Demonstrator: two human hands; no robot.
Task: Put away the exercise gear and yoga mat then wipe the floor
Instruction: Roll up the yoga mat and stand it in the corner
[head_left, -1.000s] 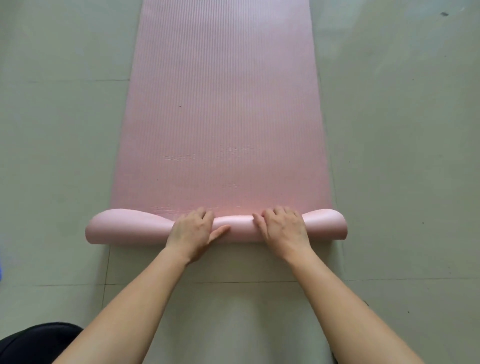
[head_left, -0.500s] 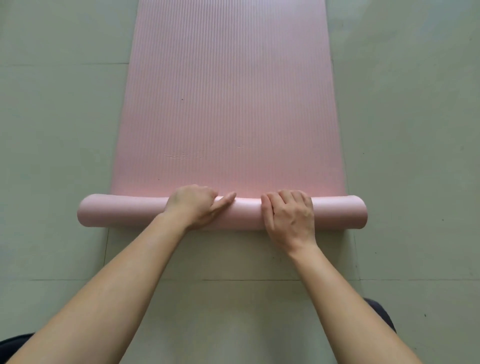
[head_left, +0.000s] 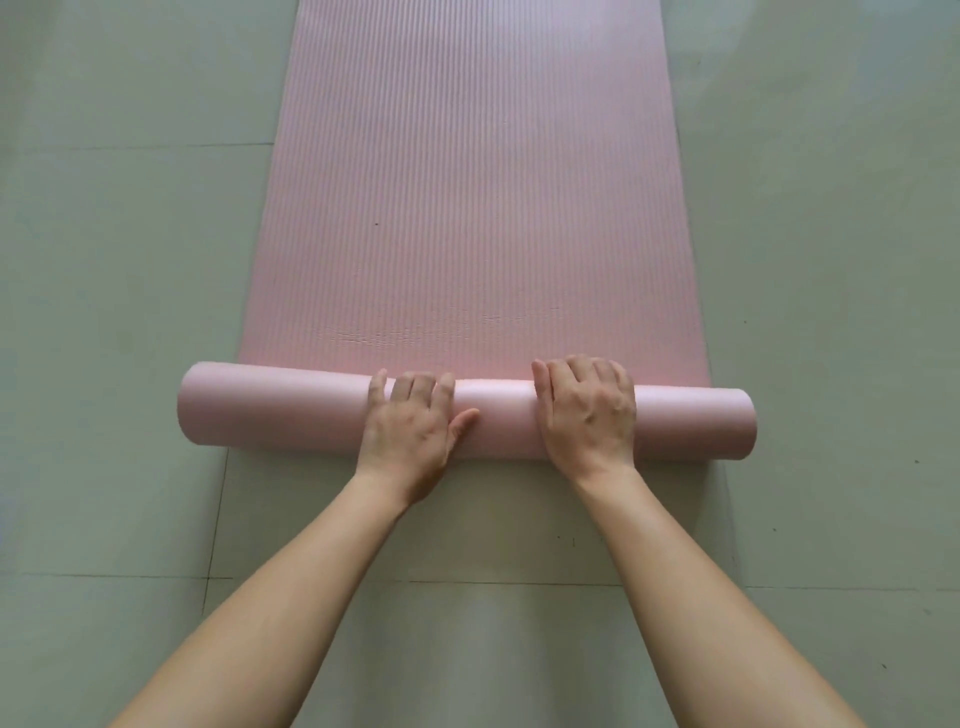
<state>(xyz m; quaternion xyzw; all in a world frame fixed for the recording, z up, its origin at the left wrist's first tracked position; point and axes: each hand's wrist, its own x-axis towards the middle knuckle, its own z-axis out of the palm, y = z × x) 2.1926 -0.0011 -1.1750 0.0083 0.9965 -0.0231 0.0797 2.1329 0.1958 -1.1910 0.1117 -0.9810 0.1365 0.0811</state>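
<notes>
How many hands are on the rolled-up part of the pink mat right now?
2. The left hand lies over the roll left of its middle, the right hand right of its middle; none looks hidden.

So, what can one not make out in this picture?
Head view:
1. Pink ribbed foam yoga mat: far end cut off by top edge.
2. Left hand, right hand: fingertips hidden behind the rolled part.
3. Rolled part's winding: ends face sideways.
</notes>
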